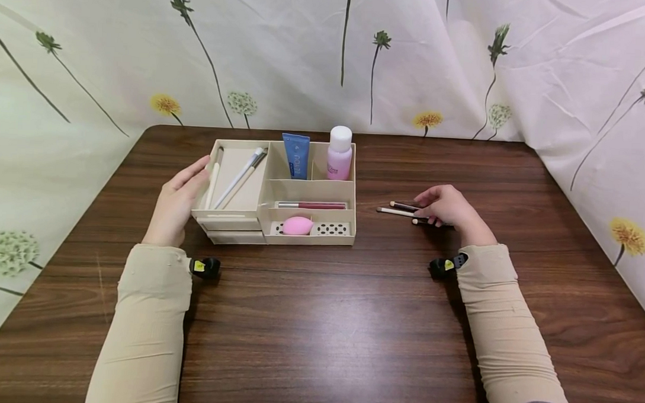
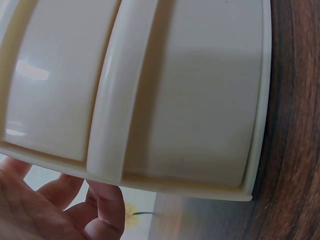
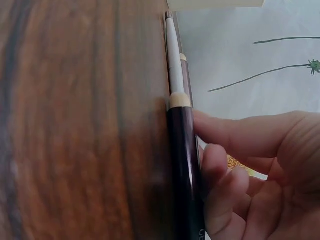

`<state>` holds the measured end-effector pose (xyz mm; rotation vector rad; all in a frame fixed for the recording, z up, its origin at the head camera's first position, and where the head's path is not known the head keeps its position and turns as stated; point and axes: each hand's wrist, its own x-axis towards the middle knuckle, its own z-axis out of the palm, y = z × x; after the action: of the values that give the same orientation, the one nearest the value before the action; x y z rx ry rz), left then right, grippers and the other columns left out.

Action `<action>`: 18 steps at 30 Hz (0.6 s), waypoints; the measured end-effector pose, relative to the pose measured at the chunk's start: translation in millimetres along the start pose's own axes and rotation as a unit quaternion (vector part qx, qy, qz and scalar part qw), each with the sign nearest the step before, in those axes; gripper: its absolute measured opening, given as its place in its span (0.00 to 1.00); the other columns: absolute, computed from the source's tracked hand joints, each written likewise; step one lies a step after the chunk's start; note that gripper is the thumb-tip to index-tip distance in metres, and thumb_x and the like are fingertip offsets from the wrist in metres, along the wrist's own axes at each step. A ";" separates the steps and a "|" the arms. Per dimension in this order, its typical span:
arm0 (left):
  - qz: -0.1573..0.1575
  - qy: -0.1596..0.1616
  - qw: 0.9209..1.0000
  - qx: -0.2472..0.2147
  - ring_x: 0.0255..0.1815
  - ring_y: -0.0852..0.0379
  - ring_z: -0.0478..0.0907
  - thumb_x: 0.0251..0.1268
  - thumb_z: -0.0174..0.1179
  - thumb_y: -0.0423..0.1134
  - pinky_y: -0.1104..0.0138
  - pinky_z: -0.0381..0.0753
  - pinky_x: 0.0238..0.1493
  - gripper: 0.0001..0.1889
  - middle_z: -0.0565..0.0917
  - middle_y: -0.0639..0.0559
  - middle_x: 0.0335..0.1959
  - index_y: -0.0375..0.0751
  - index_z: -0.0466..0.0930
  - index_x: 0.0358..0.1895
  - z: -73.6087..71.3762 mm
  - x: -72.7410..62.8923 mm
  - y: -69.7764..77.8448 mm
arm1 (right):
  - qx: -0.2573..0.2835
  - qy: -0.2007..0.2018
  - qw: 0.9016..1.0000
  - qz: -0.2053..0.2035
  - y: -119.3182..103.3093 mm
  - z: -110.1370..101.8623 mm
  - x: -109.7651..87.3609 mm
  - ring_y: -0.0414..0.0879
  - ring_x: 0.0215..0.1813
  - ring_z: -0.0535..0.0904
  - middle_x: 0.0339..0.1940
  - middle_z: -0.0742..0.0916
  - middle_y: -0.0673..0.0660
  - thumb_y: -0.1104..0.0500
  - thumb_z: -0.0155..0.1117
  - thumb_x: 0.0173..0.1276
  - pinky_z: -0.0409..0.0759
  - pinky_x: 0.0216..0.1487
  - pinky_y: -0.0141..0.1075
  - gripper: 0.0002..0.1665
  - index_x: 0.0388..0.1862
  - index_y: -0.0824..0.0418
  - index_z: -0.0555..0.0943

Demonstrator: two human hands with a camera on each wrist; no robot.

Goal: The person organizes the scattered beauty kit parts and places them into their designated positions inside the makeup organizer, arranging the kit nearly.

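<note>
Pale fabric [image 1: 285,52] printed with flowers hangs behind your dark wooden table [image 1: 323,332], where a cream organizer [image 1: 228,224] stands left of centre. To its right lie three slim sticks: a white brush [image 1: 394,212] between the farther dark stick [image 1: 404,205] and the nearer dark stick [image 1: 422,221]. All three run roughly left to right, close to parallel; the white brush points its bristles left, toward the organizer, and both dark sticks turn their pale ends the same way. Your right hand [image 1: 447,210] is over their right ends, thumb and fingers bent and only narrowly apart beside the sticks; whether they pinch one, I cannot tell. Your left hand [image 1: 175,202] lies along the organizer's left side, its fingers loosely extended against the wall. Just beside those fingers, inside the organizer, slender brushes [image 1: 240,178] lie with their long axes slanting away from you.
</note>
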<state>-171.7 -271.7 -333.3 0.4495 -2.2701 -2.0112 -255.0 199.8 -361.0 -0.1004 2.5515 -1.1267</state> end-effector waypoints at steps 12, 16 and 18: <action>0.005 0.002 1.000 -0.004 0.76 0.60 0.55 0.72 0.55 0.54 0.60 0.49 0.79 0.26 0.59 0.56 0.79 0.62 0.69 0.72 -0.1 0.1 -0.7 | -0.036 -0.009 0.999 -0.001 0.1 0.4 1.3 0.39 0.21 0.74 0.32 0.83 0.53 0.66 0.66 0.67 0.76 0.23 0.31 0.17 0.53 0.72 0.81; 0.006 0.000 1.000 -0.008 0.76 0.61 0.56 0.72 0.56 0.54 0.60 0.50 0.79 0.26 0.60 0.57 0.79 0.62 0.69 0.72 -0.2 0.3 -0.8 | -0.046 -0.013 0.999 -0.002 -0.4 1.0 1.1 0.39 0.21 0.73 0.33 0.83 0.54 0.66 0.65 0.67 0.75 0.24 0.31 0.16 0.52 0.72 0.81; 0.006 -0.001 1.000 -0.009 0.75 0.61 0.56 0.72 0.56 0.54 0.61 0.50 0.78 0.26 0.60 0.56 0.79 0.62 0.69 0.72 -0.2 0.2 -0.9 | -0.050 -0.014 0.999 -0.003 -0.7 1.3 0.8 0.39 0.21 0.73 0.32 0.83 0.54 0.66 0.65 0.67 0.75 0.24 0.31 0.16 0.52 0.72 0.81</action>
<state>-171.7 -272.0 -334.2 0.4317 -2.2487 -2.0265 -255.4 198.2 -361.5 -0.1483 2.5835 -0.9933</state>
